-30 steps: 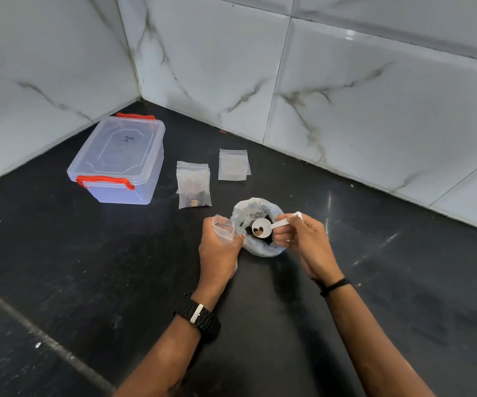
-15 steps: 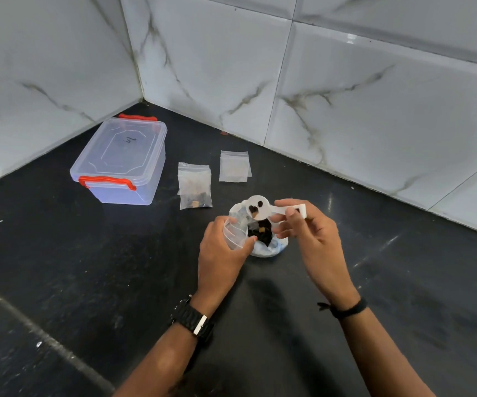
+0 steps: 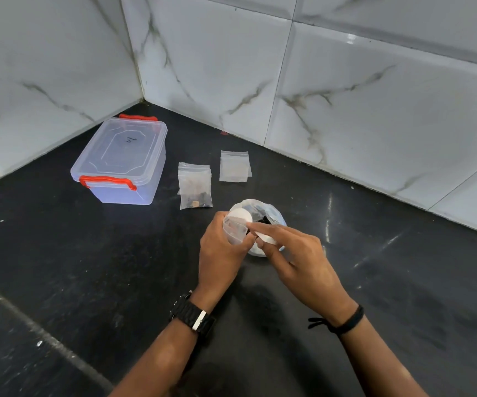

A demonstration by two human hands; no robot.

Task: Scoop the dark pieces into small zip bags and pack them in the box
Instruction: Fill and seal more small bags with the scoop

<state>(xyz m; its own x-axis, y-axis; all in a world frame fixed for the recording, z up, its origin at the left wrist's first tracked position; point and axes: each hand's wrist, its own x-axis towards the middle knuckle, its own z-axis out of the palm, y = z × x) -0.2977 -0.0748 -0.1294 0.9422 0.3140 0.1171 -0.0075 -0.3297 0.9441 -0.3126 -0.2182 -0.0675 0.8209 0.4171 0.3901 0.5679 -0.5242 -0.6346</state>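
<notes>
Left hand [image 3: 221, 250] curled round a small clear zip bag [image 3: 235, 229], mouth held open and turned toward the right; black watch [image 3: 192, 314] on that wrist; right hand [image 3: 297, 257] pinching the handle of a white scoop [image 3: 241, 216] between thumb and fingers, round bowl tipped over the mouth of the small bag, touching or nearly touching its rim; contents of the scoop hidden from this angle; thin black band [image 3: 343, 325] on the right wrist.

Just behind both hands, a crumpled clear plastic bag [image 3: 271, 216] resting on the dark surface [image 3: 403, 282], open at the top, dark pieces [image 3: 261, 217] visible inside, partly covered by the scoop and the fingers.

Farther back and to the left, a filled zip bag [image 3: 194, 186] lying flat, dark bits and one pale bit gathered at its lower end; beside it to the right, apart, a flat zip bag [image 3: 234, 166] with nothing clearly visible inside.

Left again, well apart from the hands, a clear plastic box [image 3: 122, 161] with lid on and red clips at front and back, set near the corner of the surface.

Behind everything, white marble-veined tile walls [image 3: 346, 96] meeting in that corner.
</notes>
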